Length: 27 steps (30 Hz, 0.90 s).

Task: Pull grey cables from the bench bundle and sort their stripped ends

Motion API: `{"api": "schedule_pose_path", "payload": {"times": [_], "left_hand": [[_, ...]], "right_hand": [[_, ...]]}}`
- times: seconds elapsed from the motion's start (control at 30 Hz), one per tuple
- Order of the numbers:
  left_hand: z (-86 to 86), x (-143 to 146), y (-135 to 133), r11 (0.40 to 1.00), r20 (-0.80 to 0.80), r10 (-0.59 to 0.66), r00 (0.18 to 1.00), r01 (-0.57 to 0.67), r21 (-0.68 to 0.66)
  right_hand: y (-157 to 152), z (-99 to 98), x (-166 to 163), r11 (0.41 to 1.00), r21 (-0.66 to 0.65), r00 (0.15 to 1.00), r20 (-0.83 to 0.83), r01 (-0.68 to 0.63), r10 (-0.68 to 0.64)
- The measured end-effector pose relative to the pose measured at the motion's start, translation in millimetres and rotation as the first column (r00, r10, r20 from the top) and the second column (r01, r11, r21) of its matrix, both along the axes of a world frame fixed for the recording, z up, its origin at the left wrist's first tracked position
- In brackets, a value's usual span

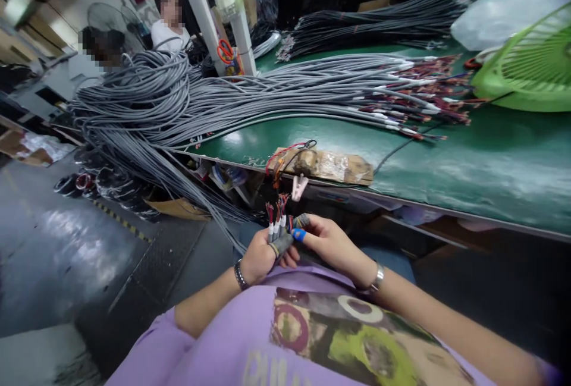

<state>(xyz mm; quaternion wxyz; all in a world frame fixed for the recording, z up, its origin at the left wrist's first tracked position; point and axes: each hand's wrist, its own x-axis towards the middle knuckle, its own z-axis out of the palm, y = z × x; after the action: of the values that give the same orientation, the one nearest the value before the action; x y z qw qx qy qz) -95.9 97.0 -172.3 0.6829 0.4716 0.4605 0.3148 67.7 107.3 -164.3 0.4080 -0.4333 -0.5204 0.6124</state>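
My left hand (pixel 261 255) is closed around the ends of a few grey cables (pixel 275 219), held upright in front of my chest, their stripped coloured wires pointing up. My right hand (pixel 328 242) touches the same cable ends from the right, its taped fingertips pinching at the wires. Both hands sit just below the edge of the green workbench (pixel 468 166). A large bundle of grey cables (pixel 250 91) lies across the bench and drapes off its left end toward my lap.
A taped wooden block with red wires and a clip (pixel 325 166) sits at the bench edge above my hands. A green fan guard (pixel 530 65) stands at the right. Two people (pixel 169 17) sit at the far left behind the cables. Dark floor lies left.
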Motion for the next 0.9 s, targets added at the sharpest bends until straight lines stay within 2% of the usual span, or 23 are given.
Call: {"api": "schedule_pose_path", "payload": {"times": [0.1,0.23,0.3,0.47,0.67,0.9], "left_hand": [[0.5,-2,-1,0.996,-0.043,0.088,0.995,-0.087,0.023],[-1.7,-6,-3,0.982,-0.017,0.189,0.982,-0.189,0.030],[-1.8,-7,-2,0.971,0.019,0.238,0.971,-0.238,0.028],[0.9,-10,3,0.936,0.042,0.349,0.936,-0.350,0.024],[-6.1,-5,-1,0.947,0.012,0.322,0.947,-0.322,-0.005],[-3.3,-3,-1,0.983,-0.026,0.184,0.982,-0.185,-0.020]], "right_hand": [[1,-2.9,-5,0.995,-0.092,0.997,-0.049,0.047,-0.052],[0,-9.2,-12,0.978,-0.189,0.988,-0.108,0.087,-0.109],[0,-10.7,-14,0.977,-0.195,0.988,-0.114,0.083,-0.107],[0,-7.6,-15,0.991,-0.114,0.997,-0.027,0.064,-0.067],[3,-1.1,-19,0.995,-0.086,0.997,0.051,0.058,-0.053],[5,-10.3,-11,0.998,-0.064,1.000,0.021,0.010,-0.008]]}}
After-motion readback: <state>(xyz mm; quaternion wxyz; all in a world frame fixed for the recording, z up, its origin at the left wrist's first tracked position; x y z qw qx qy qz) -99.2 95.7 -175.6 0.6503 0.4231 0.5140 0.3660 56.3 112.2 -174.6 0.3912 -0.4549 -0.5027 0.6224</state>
